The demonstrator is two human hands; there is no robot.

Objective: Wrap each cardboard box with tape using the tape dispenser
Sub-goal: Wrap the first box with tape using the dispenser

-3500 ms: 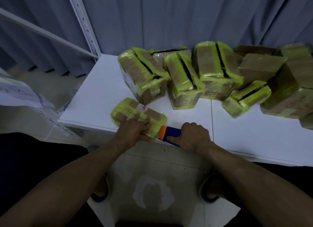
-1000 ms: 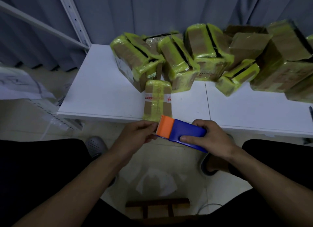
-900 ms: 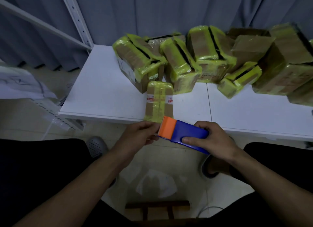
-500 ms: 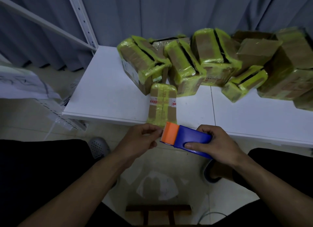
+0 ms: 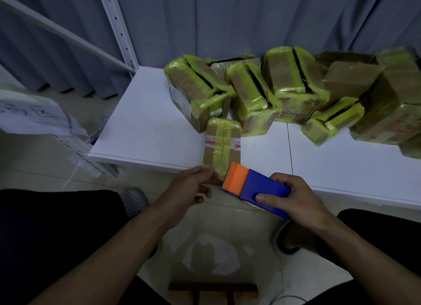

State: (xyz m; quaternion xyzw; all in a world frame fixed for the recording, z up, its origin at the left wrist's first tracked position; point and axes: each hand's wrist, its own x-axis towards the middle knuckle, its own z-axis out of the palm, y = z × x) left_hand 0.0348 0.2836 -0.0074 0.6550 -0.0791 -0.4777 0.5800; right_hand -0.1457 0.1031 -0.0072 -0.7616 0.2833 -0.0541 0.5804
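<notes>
A small flat cardboard box (image 5: 222, 145), banded with yellow-green tape, lies on the white table (image 5: 145, 131) at its front edge. In front of the table my right hand (image 5: 293, 198) grips the blue tape dispenser (image 5: 257, 189), its orange cutter end pointing left. My left hand (image 5: 191, 190) is at that orange end with fingertips pinched together at the cutter, seemingly on the tape's free end, though the tape itself is too faint to see. Both hands are just below the box's near end.
Several larger boxes wrapped in yellow-green tape (image 5: 200, 90) are piled along the back of the table, reaching to the right edge of view. A white shelf upright (image 5: 118, 29) stands at the left. Grey curtain behind; tiled floor and a wooden stool (image 5: 214, 291) below.
Since 3.5 s ago the small box was turned lengthwise and released at the table edge. Both hands came off it; my left hand now pinches at the dispenser's cutter. Little movement in the last second.
</notes>
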